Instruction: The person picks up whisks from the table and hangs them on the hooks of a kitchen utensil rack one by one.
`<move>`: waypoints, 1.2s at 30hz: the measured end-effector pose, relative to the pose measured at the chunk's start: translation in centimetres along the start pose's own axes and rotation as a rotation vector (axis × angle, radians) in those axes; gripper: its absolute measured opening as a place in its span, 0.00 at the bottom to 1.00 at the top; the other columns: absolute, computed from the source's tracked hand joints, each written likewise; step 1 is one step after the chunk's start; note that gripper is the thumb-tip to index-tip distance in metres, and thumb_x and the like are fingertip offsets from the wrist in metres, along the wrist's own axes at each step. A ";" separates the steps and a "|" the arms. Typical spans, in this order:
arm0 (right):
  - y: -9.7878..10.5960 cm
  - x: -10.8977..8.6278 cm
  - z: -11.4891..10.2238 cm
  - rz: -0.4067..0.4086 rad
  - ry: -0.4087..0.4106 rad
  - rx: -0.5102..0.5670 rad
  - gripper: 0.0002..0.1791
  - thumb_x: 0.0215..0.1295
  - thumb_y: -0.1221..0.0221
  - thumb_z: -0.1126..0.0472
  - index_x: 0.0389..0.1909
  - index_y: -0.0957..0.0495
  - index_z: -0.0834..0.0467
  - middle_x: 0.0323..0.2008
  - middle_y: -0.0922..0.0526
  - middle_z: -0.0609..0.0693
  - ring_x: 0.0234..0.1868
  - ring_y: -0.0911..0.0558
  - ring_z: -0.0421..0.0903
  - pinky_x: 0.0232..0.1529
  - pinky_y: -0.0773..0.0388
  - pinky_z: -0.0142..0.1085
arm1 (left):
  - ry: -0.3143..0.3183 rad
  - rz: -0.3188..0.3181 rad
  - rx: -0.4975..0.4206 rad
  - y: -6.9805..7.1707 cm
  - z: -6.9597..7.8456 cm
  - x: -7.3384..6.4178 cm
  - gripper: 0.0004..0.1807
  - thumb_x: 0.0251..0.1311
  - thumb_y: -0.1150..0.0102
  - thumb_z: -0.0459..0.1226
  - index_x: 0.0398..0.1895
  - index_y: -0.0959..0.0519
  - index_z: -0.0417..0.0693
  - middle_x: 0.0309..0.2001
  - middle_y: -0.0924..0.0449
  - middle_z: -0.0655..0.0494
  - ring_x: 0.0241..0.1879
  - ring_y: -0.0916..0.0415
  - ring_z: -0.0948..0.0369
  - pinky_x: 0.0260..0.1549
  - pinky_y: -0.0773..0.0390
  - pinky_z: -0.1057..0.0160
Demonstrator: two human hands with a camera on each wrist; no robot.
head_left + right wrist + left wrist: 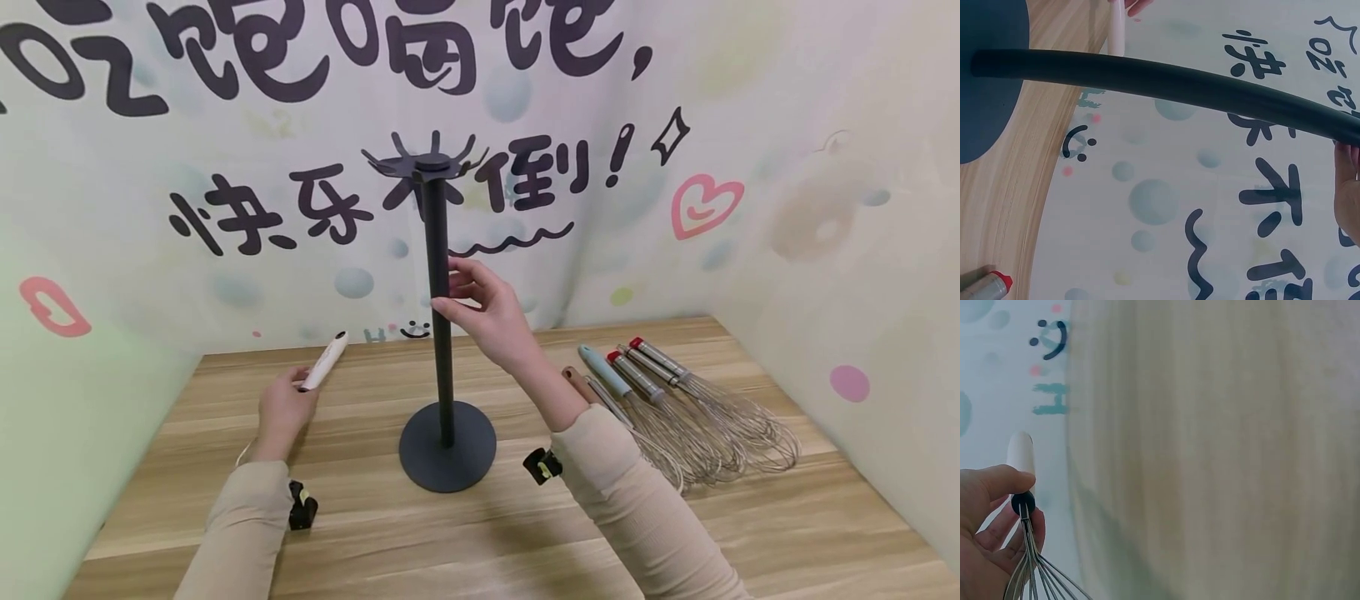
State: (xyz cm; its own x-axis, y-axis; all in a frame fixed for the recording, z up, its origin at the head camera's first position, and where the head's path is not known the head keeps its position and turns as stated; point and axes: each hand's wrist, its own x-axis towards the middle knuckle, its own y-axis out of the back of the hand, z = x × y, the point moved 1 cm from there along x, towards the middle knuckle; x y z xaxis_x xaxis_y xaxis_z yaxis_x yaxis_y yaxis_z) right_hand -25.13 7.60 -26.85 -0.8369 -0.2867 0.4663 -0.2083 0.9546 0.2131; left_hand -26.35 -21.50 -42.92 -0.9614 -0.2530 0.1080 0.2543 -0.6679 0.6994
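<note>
A black utensil stand (443, 358) with a round base and a crown of upturned hooks stands upright in the middle of the table. Around its pole, about halfway up, my right hand (491, 321) has its thumb in front and its fingers on the far side. To the left of the stand, my left hand (287, 408) holds a whisk (1021, 453) near the lower end of its white handle. The left wrist view shows thumb and fingers pinching it there, with the wires fanning downward. In the right wrist view the pole (1147, 75) crosses the picture.
Several whisks (667, 408) lie bunched on the table's right side, handles toward the back, some red-tipped and one light blue. The wooden table (360, 533) meets a printed wall sheet (315, 308) at the back. Walls also close off both sides.
</note>
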 end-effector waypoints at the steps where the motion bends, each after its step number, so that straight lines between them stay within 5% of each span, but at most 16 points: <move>1: 0.0 0.0 0.0 -0.001 0.000 -0.001 0.25 0.60 0.40 0.71 0.60 0.30 0.65 0.44 0.22 0.65 0.45 0.19 0.54 0.45 0.19 0.30 | -0.004 0.001 -0.002 0.1 0.2 0.0 0.25 0.57 0.49 0.28 0.60 0.31 0.29 0.56 0.26 0.31 0.54 0.25 0.39 0.50 0.24 0.46; 13: 0.0 -0.1 -0.2 -0.009 -0.011 -0.023 0.26 0.61 0.40 0.71 0.61 0.30 0.64 0.45 0.22 0.64 0.47 0.19 0.55 0.46 0.20 0.32 | -0.086 0.098 -0.107 1.7 3.0 -0.2 0.26 0.57 0.48 0.27 0.61 0.31 0.30 0.55 0.27 0.30 0.53 0.25 0.39 0.53 0.26 0.47; 23: 0.0 -0.1 -0.3 -0.010 -0.017 -0.025 0.25 0.61 0.40 0.70 0.61 0.30 0.63 0.45 0.22 0.64 0.48 0.19 0.55 0.48 0.20 0.33 | -0.050 0.171 -0.284 3.3 6.5 -1.2 0.25 0.60 0.46 0.30 0.63 0.29 0.38 0.59 0.26 0.38 0.53 0.25 0.47 0.29 0.37 0.89; 32: 0.0 -0.1 -0.3 -0.018 0.002 -0.032 0.26 0.61 0.40 0.70 0.61 0.31 0.64 0.45 0.22 0.64 0.48 0.19 0.56 0.50 0.19 0.37 | -0.088 0.229 -0.371 4.7 9.2 -1.7 0.24 0.58 0.43 0.31 0.61 0.27 0.41 0.54 0.23 0.43 0.41 0.30 0.72 0.34 0.32 0.89; 36: 0.1 0.0 -0.1 -0.019 0.014 -0.029 0.25 0.61 0.41 0.70 0.61 0.31 0.65 0.45 0.22 0.65 0.48 0.19 0.56 0.50 0.20 0.37 | -0.088 0.214 -0.404 5.2 10.4 -2.2 0.25 0.59 0.42 0.33 0.62 0.27 0.45 0.55 0.25 0.47 0.42 0.30 0.72 0.37 0.29 0.87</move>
State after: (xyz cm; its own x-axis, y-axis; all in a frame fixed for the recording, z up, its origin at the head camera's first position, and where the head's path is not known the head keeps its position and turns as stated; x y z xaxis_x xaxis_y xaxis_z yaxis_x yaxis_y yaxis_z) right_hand -25.04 7.65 -26.75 -0.8259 -0.3057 0.4737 -0.2089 0.9464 0.2464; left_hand -24.06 -17.14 -32.16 -0.8837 -0.3662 0.2916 0.4517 -0.8307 0.3255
